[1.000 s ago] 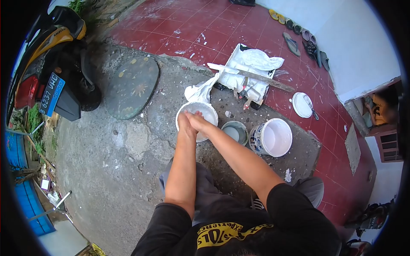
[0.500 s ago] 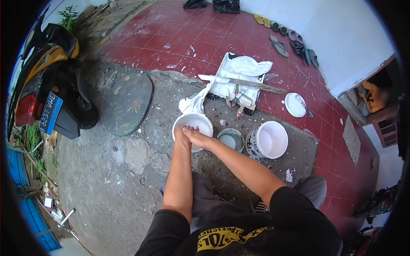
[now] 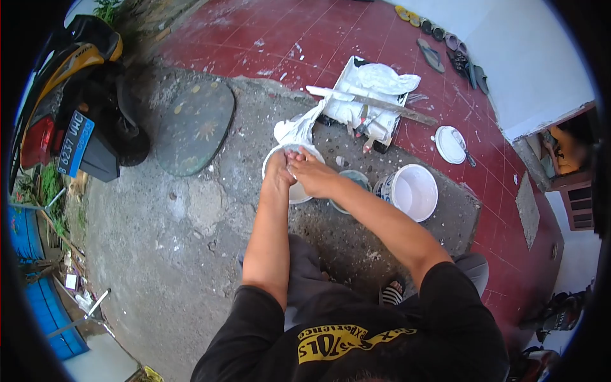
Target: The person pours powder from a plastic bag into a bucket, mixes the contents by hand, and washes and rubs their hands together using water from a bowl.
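Fingers (image 3: 307, 167) of the right hand (image 3: 313, 177) are lying loosely bent across the left hand (image 3: 277, 170); whether either is gripping anything, one cannot tell. Both are hovering over a tub (image 3: 300, 194), probably for catching drips, with bowl (image 3: 366, 179) and bucket (image 3: 415, 186) standing near.

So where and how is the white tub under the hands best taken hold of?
Probably by the rim, coming from the left: the white tub opens upward, giving a round edge to pinch, and concrete lies there. The grey-green bowl stands close on the right; crumpled white material lies at the far edge. The left hand and right hand cover part of the tub.
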### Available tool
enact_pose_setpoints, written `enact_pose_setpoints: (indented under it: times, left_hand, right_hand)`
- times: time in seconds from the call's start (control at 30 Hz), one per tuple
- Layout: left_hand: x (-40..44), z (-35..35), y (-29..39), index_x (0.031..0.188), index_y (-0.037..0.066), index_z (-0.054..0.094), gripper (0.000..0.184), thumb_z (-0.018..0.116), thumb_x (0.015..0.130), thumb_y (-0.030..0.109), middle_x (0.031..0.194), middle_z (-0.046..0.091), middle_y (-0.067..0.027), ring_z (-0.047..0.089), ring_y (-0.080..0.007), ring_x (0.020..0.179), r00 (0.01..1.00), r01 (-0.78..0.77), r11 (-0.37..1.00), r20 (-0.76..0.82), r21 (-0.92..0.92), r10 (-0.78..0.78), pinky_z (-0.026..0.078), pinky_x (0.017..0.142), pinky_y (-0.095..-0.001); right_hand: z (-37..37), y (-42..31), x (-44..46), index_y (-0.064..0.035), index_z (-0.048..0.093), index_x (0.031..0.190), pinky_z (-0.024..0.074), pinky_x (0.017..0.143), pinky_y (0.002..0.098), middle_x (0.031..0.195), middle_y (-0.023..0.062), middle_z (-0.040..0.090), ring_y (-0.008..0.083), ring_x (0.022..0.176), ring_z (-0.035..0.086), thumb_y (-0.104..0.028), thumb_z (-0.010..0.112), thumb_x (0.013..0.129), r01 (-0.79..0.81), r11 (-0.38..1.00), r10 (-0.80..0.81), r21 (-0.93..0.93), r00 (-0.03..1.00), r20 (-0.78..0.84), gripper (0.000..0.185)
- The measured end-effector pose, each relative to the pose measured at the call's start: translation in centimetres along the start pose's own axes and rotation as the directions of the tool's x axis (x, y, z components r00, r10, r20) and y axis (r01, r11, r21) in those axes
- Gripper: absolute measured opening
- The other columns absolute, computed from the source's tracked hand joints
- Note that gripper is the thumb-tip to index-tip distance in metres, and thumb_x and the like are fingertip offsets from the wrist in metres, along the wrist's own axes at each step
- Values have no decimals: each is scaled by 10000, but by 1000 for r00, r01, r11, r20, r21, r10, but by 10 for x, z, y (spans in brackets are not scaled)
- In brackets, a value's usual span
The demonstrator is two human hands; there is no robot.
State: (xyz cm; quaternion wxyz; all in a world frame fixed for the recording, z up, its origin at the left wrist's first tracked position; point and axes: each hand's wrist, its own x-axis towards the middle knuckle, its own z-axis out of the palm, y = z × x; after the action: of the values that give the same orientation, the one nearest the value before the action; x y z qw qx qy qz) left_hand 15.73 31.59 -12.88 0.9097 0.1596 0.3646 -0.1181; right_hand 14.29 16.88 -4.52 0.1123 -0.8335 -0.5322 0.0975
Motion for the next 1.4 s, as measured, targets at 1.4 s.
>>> enact_pose_setpoints:
  times: [1.4]
  left_hand:
    - [-75, 96, -62, 1076, -35, 563, 382, 441, 1009, 321, 959, 612, -107, 582, -168, 903, 844, -536, 632, 327, 560, 425, 460, 837, -310]
  right_hand:
    - [-44, 33, -18, -21, 133, 1488, 277, 1116, 373, 1488, 244, 263, 354, 1332, 350, -89, 608, 822, -114, 821, 268, 559, 942, -202, 821]
